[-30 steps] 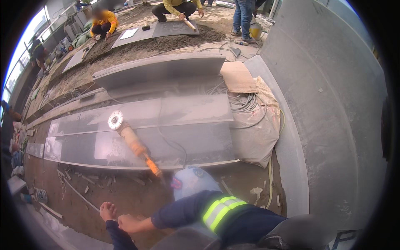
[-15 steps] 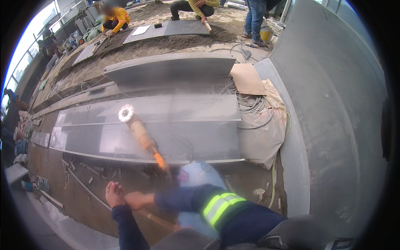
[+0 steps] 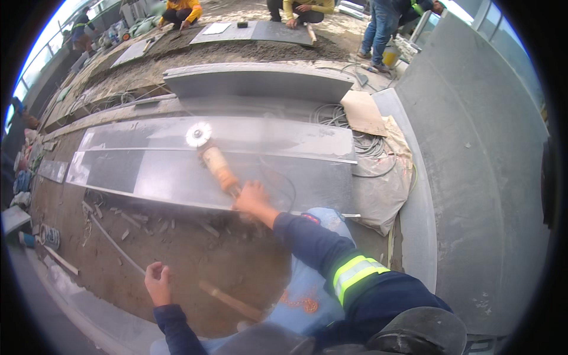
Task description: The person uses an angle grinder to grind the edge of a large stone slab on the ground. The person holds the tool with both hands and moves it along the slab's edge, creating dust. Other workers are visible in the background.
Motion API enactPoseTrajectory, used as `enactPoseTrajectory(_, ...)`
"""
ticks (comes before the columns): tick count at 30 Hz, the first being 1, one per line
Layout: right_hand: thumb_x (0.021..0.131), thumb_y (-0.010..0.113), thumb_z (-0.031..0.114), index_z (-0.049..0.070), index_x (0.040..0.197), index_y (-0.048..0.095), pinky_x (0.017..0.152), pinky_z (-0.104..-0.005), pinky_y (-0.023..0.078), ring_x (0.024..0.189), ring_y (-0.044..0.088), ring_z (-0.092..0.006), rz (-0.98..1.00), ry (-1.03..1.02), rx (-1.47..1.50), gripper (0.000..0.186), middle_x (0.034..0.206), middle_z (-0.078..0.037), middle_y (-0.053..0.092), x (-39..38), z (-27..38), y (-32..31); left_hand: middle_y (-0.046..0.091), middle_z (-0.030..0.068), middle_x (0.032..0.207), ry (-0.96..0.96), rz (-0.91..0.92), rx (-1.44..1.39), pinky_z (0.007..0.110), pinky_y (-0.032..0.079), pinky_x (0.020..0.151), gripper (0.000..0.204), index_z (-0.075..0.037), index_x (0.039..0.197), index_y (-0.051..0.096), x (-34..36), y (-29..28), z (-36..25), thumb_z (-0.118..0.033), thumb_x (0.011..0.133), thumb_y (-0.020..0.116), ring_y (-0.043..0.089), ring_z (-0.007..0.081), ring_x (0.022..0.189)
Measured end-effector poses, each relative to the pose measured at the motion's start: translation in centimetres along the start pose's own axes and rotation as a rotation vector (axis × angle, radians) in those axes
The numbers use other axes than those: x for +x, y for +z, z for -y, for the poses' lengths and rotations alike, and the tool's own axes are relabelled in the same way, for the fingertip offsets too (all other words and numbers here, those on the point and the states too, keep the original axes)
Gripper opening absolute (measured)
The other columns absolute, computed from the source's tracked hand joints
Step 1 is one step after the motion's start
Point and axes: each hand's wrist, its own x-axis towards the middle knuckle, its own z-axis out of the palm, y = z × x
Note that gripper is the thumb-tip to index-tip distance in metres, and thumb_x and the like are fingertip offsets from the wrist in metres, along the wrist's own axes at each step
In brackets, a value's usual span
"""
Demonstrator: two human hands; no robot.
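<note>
"Two grips are in sight. What is each one doing?"

"The right grip is at the back end of the orange grinder. Its fingers are partly hidden, so I can't tell if they are wrapped tight. The left grip is loosely curled, and I see nothing in it. It is well apart from the grinder, near a wooden stick."

"Where is the grinder?"

"Just ahead of the right grip and a bit left, lying on the big grey slabs."

"How do you hold it well?"

"I think the right grip should go all the way round the handle, thumb snug. The left grip would do best on the fat body, behind the round disc, never by its rim. Keep the dark sleeve clear too."

"Which way does it point?"

"Its long line slants from the right grip to ahead and left. The disc end points away from the right grip, and the back end points to it. The disc's flat side faces up."
</note>
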Motion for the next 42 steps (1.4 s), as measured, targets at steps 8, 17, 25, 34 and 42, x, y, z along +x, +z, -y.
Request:
enactPoseTrajectory(8, 0.074, 0.071, 0.004, -0.006, 0.115, 0.055, 0.055, -0.0424, 0.06, 0.072, 0.073, -0.0371, 0.188, 0.023, 0.359, 0.045, 0.091, -0.024, 0.067, 3.8, -4.7, 3.2, 0.062, 0.0042, 0.092, 0.054, 0.204, -0.242, 0.026, 0.052, 0.065, 0.026, -0.002, 0.113, 0.059, 0.1, 4.2, -5.6, -0.017, 0.094, 0.069, 0.062, 0.0124, 0.074)
enactPoseTrajectory(17, 0.085, 0.06, -0.001, -0.002, 0.089, 0.052, 0.044, -0.0299, 0.055, 0.053, 0.058, -0.0132, 0.58, 0.13, 1.319, 0.009, 0.073, -0.007, 0.057, -1.9, 1.9, 1.8, 0.069, 0.0062, 0.101, -0.093, 0.197, -0.33, 0.03, 0.056, 0.07, 0.035, -0.006, 0.119, 0.06, 1.9, 4.0, -4.5, -0.038, 0.103, 0.062, 0.069, 0.0162, 0.083)
enactPoseTrajectory(25, 0.085, 0.063, 0.002, 0.0, 0.091, 0.054, 0.044, -0.0281, 0.051, 0.054, 0.059, -0.0116, 1.158, -0.219, 1.032, 0.011, 0.07, -0.005, 0.058, -14.5, 4.3, 3.1, 0.06, 0.0227, 0.13, -0.242, 0.319, -0.968, 0.043, 0.058, 0.091, 0.094, 0.003, 0.146, 0.036, 1.9, 6.3, -3.3, -0.073, 0.093, 0.053, 0.065, 0.0306, 0.114)
enactPoseTrajectory(34, 0.093, 0.042, 0.079, 0.005, 0.1, 0.054, 0.041, -0.0256, 0.049, 0.051, 0.057, -0.0087, 1.363, -0.35, 0.754, 0.075, 0.072, 0.0, 0.053, -16.2, 7.3, 4.2, 0.067, 0.0138, 0.108, -0.012, 0.024, -1.136, 0.046, 0.059, 0.086, 0.063, 0.002, 0.121, 0.056, -1.8, 3.4, -7.3, -0.046, 0.085, 0.072, 0.069, 0.0269, 0.096)
enactPoseTrajectory(42, 0.088, 0.029, 0.09, 0.006, 0.107, 0.055, 0.041, -0.0302, 0.047, 0.053, 0.057, -0.0114, 1.322, -0.07, 0.717, 0.09, 0.077, -0.003, 0.053, -18.2, 6.5, 9.2, 0.065, 0.0162, 0.107, -0.175, 0.071, -1.055, 0.04, 0.056, 0.085, 0.067, 0.005, 0.121, 0.057, -2.3, 1.7, -1.3, -0.054, 0.089, 0.06, 0.066, 0.0274, 0.097)
